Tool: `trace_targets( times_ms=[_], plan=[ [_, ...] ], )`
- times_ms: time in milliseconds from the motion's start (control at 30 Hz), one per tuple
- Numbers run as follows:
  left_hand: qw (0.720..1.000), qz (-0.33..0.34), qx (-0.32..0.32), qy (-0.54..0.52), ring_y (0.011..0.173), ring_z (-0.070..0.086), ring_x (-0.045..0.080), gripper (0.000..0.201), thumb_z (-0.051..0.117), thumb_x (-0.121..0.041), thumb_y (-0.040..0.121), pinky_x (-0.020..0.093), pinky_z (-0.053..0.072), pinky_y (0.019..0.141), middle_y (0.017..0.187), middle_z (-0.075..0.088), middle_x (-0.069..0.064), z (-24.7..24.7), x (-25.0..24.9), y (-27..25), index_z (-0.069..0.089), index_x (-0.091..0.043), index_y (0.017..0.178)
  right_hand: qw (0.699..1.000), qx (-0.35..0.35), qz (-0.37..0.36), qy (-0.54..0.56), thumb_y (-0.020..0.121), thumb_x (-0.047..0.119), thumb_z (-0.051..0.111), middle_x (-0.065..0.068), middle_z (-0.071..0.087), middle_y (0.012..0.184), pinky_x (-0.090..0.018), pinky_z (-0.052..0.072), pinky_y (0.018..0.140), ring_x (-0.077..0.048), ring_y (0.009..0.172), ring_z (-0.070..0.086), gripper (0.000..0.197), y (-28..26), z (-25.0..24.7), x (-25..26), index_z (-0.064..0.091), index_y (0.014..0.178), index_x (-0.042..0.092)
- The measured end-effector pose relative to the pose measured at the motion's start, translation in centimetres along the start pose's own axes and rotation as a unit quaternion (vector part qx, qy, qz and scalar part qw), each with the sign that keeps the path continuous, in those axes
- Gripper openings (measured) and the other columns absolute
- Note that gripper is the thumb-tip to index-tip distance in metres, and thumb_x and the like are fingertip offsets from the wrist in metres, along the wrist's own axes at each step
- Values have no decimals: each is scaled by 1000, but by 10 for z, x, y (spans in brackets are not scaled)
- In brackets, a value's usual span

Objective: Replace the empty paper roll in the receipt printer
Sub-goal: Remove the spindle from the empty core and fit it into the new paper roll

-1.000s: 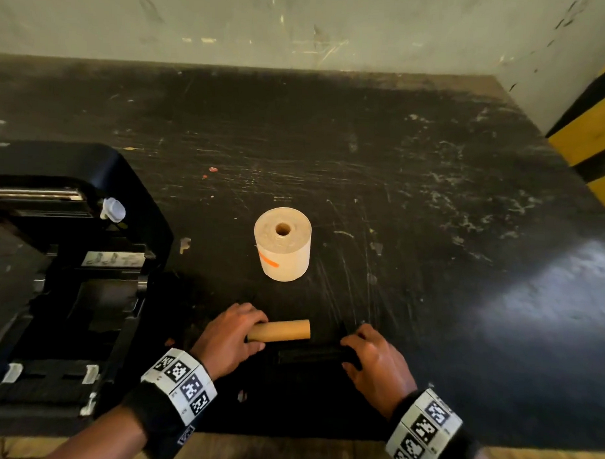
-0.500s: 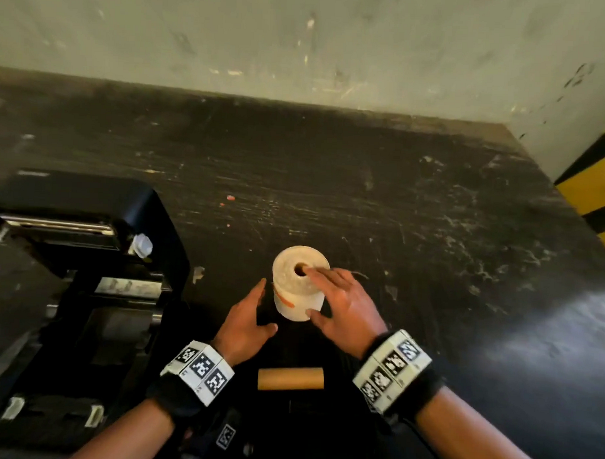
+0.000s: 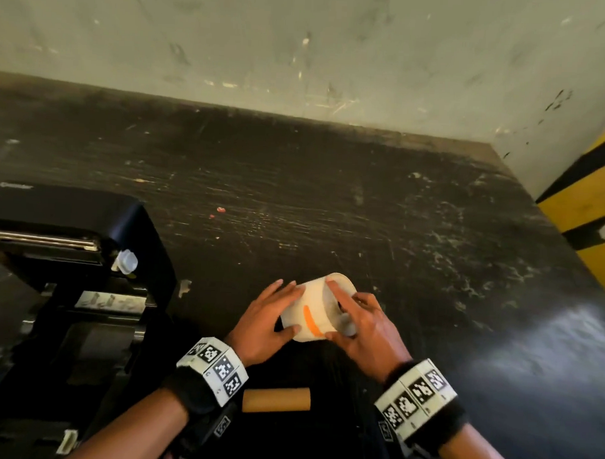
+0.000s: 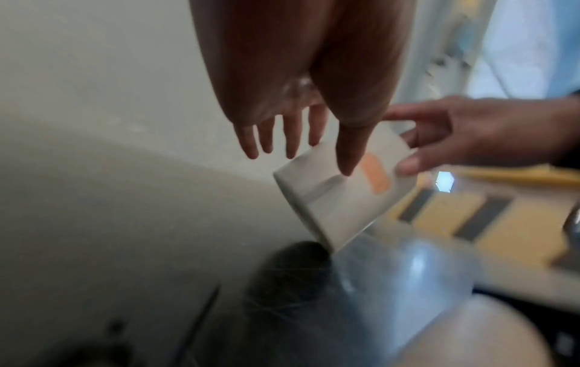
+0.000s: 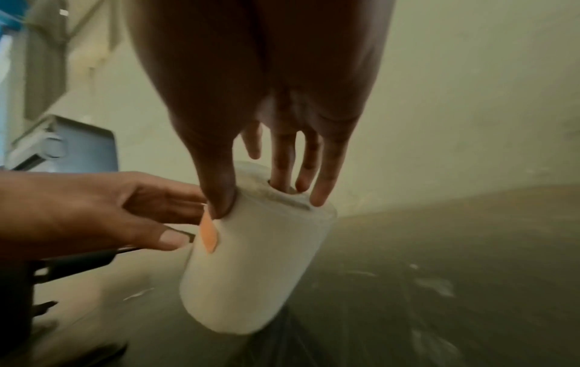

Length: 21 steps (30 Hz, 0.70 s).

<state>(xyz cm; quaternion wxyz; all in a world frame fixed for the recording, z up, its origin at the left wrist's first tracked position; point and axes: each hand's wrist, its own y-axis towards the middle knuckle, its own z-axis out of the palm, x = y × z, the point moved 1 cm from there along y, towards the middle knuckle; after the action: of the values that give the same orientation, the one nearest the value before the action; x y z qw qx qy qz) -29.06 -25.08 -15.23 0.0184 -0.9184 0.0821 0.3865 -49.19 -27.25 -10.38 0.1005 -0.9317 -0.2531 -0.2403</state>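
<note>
The new white paper roll (image 3: pixel 312 298), marked with an orange sticker, is tilted and partly lifted off the black table (image 3: pixel 430 268). My right hand (image 3: pixel 332 309) pinches it, thumb on its side and a finger in the core hole, as the right wrist view shows on the roll (image 5: pixel 251 273). My left hand (image 3: pixel 293 306) touches the roll's left side with straight fingers and thumb; the left wrist view shows that hand (image 4: pixel 313 161) against the roll (image 4: pixel 338 203). The empty brown cardboard core (image 3: pixel 276 399) lies on the table between my wrists. The black printer (image 3: pixel 88 222) stands open at the left.
A scuffed wall (image 3: pixel 301 40) runs along the table's far edge. A yellow and black striped surface (image 3: pixel 586 211) stands at the right. The printer's open paper bay (image 3: pixel 94 345) lies left of my left wrist.
Both hands left the empty core and moved forward to the roll. The roll stood upright; now the right hand has tipped and raised it, with the left hand against its side.
</note>
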Motion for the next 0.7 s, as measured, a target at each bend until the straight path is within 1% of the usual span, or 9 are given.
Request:
trace_targets(
  times_ms=[133, 200, 300, 367, 433, 533, 567, 633, 700],
  plan=[
    [989, 64, 54, 119, 140, -4, 1, 70, 56, -28, 88, 25, 4, 110, 156, 14, -11, 11, -17, 16, 15, -28, 145, 992, -10, 59, 112, 79, 29, 71, -4, 47, 125, -32, 45, 100, -14, 112, 51, 87, -17, 4, -43, 9, 128, 64],
    [986, 83, 59, 133, 138, -2, -1, 68, 56, -31, 88, 23, 1, 110, 155, 17, -10, 14, -24, 21, 19, -26, 145, 979, -22, 75, 189, 77, 22, 74, -4, 53, 123, -33, 49, 97, -12, 110, 56, 89, -24, 9, -55, 16, 132, 60],
    [982, 93, 73, 149, 141, 10, 4, 65, 58, -35, 87, 23, 1, 113, 154, 23, -7, 13, -28, 22, 26, -25, 143, 958, -12, 82, 276, 77, 16, 74, 2, 63, 117, -31, 49, 97, -5, 108, 60, 87, -28, 17, -62, 22, 139, 47],
    [979, 88, 77, 166, 141, 16, 8, 65, 59, -38, 85, 22, 3, 111, 153, 27, -7, 10, -26, 16, 29, -26, 142, 952, 17, 85, 293, 78, 17, 72, 2, 67, 112, -23, 47, 96, -3, 106, 60, 86, -29, 22, -60, 20, 142, 43],
    [980, 72, 78, 170, 141, 18, 9, 64, 59, -40, 85, 21, 7, 107, 152, 28, -9, 6, -20, 6, 31, -28, 141, 950, 31, 84, 298, 79, 19, 72, 1, 68, 109, -21, 47, 94, -4, 104, 62, 86, -28, 30, -55, 19, 143, 41],
    [983, 44, 71, 161, 140, 17, 6, 64, 60, -40, 84, 25, 16, 106, 152, 28, -12, -2, -11, -8, 32, -30, 140, 954, 38, 73, 289, 79, 22, 72, 0, 65, 118, -37, 45, 102, -7, 111, 59, 86, -23, 39, -45, 17, 140, 48],
    [985, 34, 67, 156, 140, 18, 6, 64, 61, -40, 83, 28, 18, 107, 151, 28, -13, -4, -10, -12, 33, -31, 139, 960, 40, 69, 269, 79, 24, 72, -2, 60, 125, -40, 43, 105, -10, 116, 55, 85, -22, 40, -42, 17, 140, 48],
    [987, 20, 61, 144, 139, 18, 5, 63, 63, -39, 83, 35, 22, 111, 151, 30, -14, -6, -9, -15, 35, -31, 139, 981, 25, 62, 181, 79, 30, 71, -1, 44, 140, -38, 34, 110, -15, 129, 39, 80, -20, 39, -37, 22, 142, 43],
    [989, 14, 61, 134, 139, 20, 6, 63, 65, -37, 82, 41, 25, 113, 150, 31, -14, -5, -8, -15, 36, -31, 138, 994, -47, 19, 98, 79, 33, 70, 1, 34, 146, -34, 26, 112, -14, 135, 25, 69, -21, 37, -30, 37, 139, 32]
  ],
)
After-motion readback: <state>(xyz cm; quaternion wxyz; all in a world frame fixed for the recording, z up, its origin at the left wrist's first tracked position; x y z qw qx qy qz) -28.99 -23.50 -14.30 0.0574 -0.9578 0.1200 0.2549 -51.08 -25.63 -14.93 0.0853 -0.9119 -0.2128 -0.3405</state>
